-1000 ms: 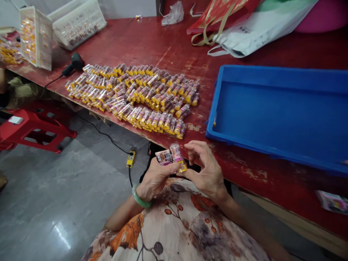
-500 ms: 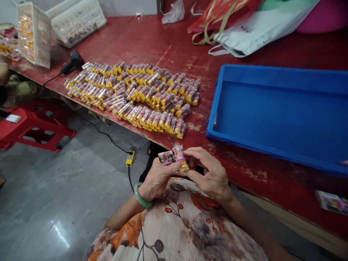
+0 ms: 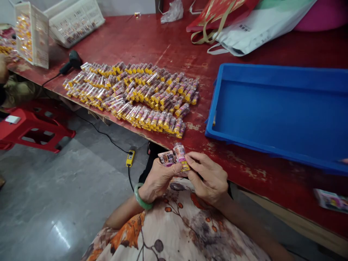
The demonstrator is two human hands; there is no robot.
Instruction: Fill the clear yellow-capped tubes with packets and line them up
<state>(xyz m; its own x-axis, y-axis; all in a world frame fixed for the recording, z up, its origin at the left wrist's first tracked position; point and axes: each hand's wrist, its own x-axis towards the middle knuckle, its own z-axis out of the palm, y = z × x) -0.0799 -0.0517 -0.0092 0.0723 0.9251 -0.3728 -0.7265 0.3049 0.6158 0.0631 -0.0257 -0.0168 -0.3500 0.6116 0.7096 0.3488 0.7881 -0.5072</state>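
Over my lap, close to the table's front edge, my left hand (image 3: 157,179) is closed on a small stack of printed labels (image 3: 166,158). Its thumb also presses against a small clear tube (image 3: 179,152) that has a pink, purple and yellow printed label round it. My right hand (image 3: 208,177) pinches the tube's right side with fingers and thumb. Part of the tube's lower end is hidden by the fingers. Ahead on the table lies a wide pile of similar labelled tubes (image 3: 141,90) with yellow ends, laid in rows.
A blue tray (image 3: 272,108) stands on the red table (image 3: 130,32) at right. Bags (image 3: 261,29) lie behind it. White baskets (image 3: 74,23), a black heat gun (image 3: 71,62) and a red stool (image 3: 38,127) are at left. A co-worker's hand shows at the left edge.
My right hand's fingers have drawn closer together and curled more over the tube. My left hand keeps its hold. The whole view has shifted slightly.
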